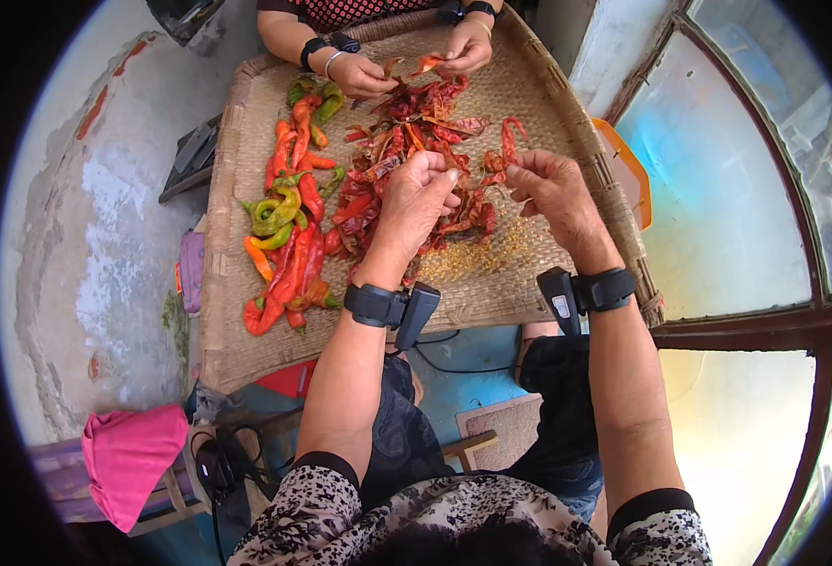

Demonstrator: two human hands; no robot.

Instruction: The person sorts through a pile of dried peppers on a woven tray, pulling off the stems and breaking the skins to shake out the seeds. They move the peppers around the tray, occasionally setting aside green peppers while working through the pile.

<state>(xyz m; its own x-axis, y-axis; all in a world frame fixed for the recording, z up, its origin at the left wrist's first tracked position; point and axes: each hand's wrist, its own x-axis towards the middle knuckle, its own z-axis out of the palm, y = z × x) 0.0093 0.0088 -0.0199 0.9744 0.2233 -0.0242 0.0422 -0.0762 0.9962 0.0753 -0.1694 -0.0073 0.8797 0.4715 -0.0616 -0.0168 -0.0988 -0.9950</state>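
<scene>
My right hand (pixel 557 195) is closed on a dried red chili (pixel 509 141), which sticks up past the fingertips. Close by, my left hand (pixel 418 200) has thumb and fingers pinched together over the pile; what they hold, if anything, is too small to make out. Under both hands lies a heap of dried red chilies (pixel 378 179), wrinkled and dark in places. Loose yellow seeds (pixel 468 258) are scattered on the woven tray (pixel 317 347) just below the heap. Fresh red, orange and green chilies (pixel 286 269) lie along the tray's left side.
Across the tray, another person's two hands (pixel 364 75) work over dried chilies. A raised rim (pixel 581 132) bounds the tray. To the left is a worn wall (pixel 104 236); to the right, a framed window (pixel 718 170). A pink cloth (pixel 133 457) and cables lie lower left.
</scene>
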